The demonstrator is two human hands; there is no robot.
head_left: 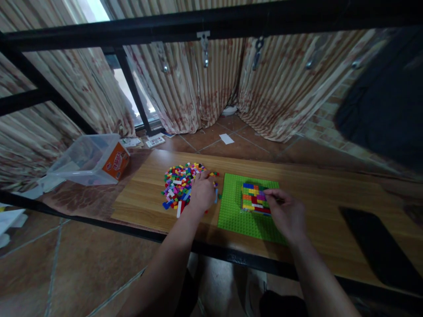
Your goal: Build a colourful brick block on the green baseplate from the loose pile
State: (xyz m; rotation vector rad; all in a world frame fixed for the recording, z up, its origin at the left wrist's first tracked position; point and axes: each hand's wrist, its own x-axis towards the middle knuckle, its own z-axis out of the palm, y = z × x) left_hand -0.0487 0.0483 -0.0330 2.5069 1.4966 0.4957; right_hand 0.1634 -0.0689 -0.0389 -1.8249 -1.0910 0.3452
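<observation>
A pile of small multicoloured toy bricks is spread on the wooden tabletop. My left hand reaches over its right side, fingers stretched down among the bricks and fingertips partly hidden. To the right lies a green studded baseplate. On it stands a block built of bricks in rows of blue, yellow, orange, red, white and purple. My right hand is at the block's right side, thumb and forefinger pinched on a purple brick. Whether that brick is joined to the block is unclear, and my hand covers the block's right edge.
A clear plastic box with an orange label stands left of the wooden tabletop. A flat black object lies at the right. A dark metal bar with hanging clips crosses above, before curtains.
</observation>
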